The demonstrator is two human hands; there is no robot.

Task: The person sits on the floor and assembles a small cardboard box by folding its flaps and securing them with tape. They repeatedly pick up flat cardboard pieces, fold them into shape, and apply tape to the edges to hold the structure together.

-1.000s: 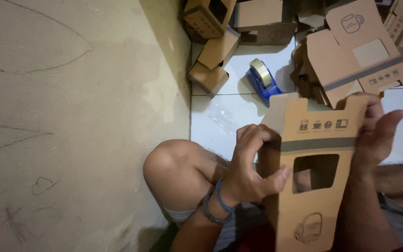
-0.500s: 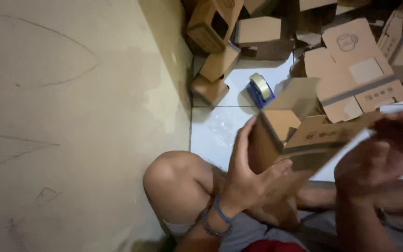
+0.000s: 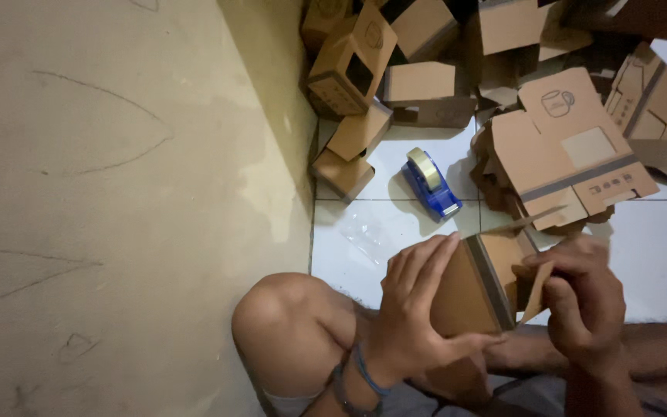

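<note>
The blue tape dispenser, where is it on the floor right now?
In the head view the blue tape dispenser lies on the white tiled floor, just beyond the small cardboard box in both hands, between the boxes by the wall and a flattened carton.

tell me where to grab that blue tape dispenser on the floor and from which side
Take the tape dispenser across its narrow blue body, coming down from above. It lies on the white floor tile with free tile along both long sides, and the tape roll fills its upper end, so the lower blue part probably suits the grip best.
</note>
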